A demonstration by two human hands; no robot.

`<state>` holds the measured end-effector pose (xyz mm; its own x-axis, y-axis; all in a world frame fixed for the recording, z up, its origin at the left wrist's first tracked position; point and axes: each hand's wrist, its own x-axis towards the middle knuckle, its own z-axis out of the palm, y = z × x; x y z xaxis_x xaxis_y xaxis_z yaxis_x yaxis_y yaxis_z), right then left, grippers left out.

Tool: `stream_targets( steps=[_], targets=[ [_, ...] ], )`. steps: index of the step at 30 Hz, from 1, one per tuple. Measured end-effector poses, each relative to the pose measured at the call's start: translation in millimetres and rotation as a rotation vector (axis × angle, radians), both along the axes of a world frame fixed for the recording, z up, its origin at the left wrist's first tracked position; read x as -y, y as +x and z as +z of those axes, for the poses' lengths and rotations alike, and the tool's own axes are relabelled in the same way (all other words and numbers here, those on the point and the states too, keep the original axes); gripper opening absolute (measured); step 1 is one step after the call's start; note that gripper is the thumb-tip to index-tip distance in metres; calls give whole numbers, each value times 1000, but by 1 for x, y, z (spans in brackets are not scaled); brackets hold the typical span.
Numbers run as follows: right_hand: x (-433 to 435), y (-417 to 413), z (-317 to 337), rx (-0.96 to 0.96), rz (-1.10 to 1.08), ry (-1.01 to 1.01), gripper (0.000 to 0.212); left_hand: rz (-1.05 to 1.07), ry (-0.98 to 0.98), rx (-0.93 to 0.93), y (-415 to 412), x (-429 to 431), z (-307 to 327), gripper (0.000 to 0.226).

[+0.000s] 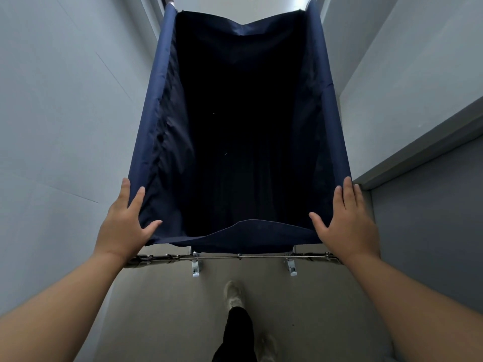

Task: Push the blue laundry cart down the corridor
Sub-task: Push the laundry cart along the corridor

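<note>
Mid-push, my left hand (pixel 125 226) and right hand (pixel 346 223) press straight, spread fingers on the near corners of the blue laundry cart (pixel 159 105), just ahead between close walls (pixel 65 113); next it needs an even shove to run straight.

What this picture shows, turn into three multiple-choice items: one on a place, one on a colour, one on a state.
1. Where do the left hand and right hand lie on the laundry cart?
A. its far end
B. its near corners
C. its bottom, inside

2. What colour is the cart's fabric?
A. red
B. white
C. dark blue

3. What state are both hands in?
A. open, fingers straight on the fabric
B. balled into fists
C. hanging clear of the cart

Key: 1 B, each hand sits over one near corner of the rim. 2 C, the walls and rim are navy. 3 A, the fingers lie stretched along the cart's sides.
</note>
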<state>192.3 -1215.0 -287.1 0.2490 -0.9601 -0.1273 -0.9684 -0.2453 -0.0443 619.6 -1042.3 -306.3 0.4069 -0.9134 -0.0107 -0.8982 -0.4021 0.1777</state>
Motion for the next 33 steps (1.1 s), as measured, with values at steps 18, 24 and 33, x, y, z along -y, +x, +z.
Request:
stream_targets(
  steps=[18, 24, 33],
  targets=[
    [98, 60, 0, 12, -33, -23, 89, -38, -63, -34, 58, 107, 1, 78],
    [121, 72, -2, 7, -39, -33, 89, -35, -75, -59, 71, 131, 3, 76],
    [142, 82, -4, 26, -39, -54, 89, -43, -71, -62, 83, 154, 2, 74]
  ],
)
